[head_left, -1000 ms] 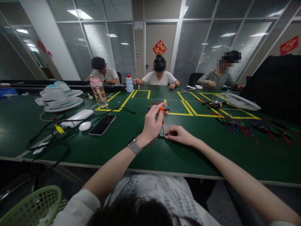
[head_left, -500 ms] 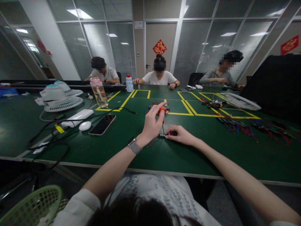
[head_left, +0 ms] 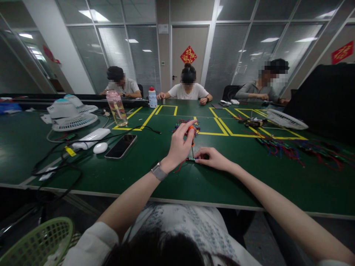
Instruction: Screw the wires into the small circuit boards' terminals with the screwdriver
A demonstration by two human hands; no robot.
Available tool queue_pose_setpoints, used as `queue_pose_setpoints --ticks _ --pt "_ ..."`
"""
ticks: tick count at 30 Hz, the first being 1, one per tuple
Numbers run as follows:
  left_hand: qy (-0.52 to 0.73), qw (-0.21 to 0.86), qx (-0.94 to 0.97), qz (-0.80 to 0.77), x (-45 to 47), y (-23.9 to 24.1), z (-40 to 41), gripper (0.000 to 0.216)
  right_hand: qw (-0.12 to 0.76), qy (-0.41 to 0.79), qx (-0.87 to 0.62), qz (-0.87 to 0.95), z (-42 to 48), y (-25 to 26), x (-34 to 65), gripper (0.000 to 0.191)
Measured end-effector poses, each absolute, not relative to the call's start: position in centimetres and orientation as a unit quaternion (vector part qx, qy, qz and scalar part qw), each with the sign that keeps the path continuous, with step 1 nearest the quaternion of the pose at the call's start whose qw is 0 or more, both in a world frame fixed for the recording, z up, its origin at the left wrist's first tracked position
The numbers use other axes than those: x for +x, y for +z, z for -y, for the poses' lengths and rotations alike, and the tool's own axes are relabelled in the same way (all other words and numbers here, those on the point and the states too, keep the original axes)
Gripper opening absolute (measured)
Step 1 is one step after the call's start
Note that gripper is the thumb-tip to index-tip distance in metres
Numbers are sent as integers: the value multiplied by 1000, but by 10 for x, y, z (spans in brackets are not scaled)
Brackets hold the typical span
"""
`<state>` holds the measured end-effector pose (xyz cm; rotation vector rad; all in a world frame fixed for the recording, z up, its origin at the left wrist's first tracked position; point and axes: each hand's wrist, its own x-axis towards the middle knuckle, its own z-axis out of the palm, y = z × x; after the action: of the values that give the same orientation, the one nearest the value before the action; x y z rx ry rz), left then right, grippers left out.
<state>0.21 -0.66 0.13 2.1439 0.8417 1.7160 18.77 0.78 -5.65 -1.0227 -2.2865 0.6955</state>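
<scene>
Left hand (head_left: 179, 147) keeps its grip pinched on the orange-handled screwdriver (head_left: 191, 138), tip unmoved on the small circuit board (head_left: 191, 159) that right hand (head_left: 212, 159) presses to the desk (head_left: 155, 177).

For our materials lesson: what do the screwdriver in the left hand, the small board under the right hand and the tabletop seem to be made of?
Screwdriver: orange handle, probably plastic; thin dark shaft, probably metal, in the left hand.
Circuit board: green, likely laminate, with red wires; too small to be sure; the right hand pins it.
Tabletop: matte green mat, perhaps rubber, pale edge.
</scene>
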Motion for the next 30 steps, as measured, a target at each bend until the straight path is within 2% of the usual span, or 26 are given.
queue_pose_setpoints --ticks 30 --pt "592 136 742 -284 2 1 7 30 265 258 -380 848 -8 -56 188 26"
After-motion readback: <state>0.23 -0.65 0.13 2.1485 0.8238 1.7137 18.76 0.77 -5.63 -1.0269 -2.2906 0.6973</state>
